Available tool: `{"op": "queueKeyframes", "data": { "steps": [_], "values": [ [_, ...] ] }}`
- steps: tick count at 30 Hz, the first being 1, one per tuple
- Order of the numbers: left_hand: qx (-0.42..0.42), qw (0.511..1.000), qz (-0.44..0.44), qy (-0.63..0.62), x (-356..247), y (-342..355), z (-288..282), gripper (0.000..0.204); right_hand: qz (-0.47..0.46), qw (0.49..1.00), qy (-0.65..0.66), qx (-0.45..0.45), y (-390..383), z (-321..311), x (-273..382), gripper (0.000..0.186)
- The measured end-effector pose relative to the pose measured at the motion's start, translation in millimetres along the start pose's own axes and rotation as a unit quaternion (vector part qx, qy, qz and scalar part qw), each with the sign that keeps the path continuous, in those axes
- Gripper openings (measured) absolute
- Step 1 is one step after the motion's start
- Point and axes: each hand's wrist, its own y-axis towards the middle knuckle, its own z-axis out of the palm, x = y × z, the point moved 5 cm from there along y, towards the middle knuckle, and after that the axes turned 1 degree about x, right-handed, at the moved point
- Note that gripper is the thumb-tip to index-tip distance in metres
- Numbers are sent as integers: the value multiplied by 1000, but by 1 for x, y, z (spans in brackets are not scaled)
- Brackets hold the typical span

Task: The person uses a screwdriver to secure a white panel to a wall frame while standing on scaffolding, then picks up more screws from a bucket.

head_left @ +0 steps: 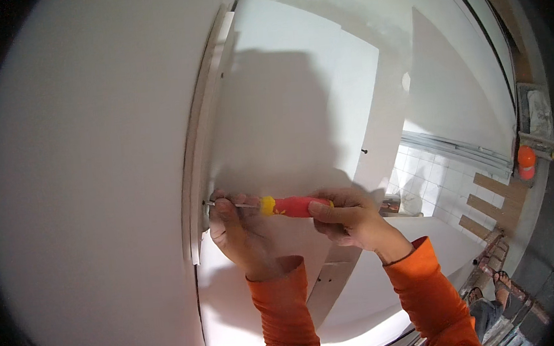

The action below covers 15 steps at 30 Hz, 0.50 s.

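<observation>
My right hand (351, 222) grips a red-and-yellow screwdriver (289, 205) by its handle, its shaft lying horizontal and pointing left. My left hand (233, 237) pinches around the shaft's tip and a small screw (207, 203) at the edge of a narrow pale board strip (200, 124), which runs along a white wall (84, 173). Right of the strip is a white panel (285, 108) with a shadow across it and a dark screw (364, 151) standing out near its right edge.
At the lower right are sandalled feet (501, 281) on a rusty metal frame (516, 291). Beyond are white floor tiles (425, 182), brown planks (485, 206), grey metal channels (455, 147) and an orange container (526, 162) beside a grey trough.
</observation>
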Motion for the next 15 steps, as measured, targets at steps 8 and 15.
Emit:
{"op": "queueKeyframes", "data": {
  "steps": [8,15],
  "values": [
    [-21,997,-43,-53,-8,5,-2,52,-58,989,-108,-88,-96,-41,-15,38],
    [197,903,-100,-369,-51,-23,19,68,70,962,-124,-231,-297,-47,-121,39]
  ]
}}
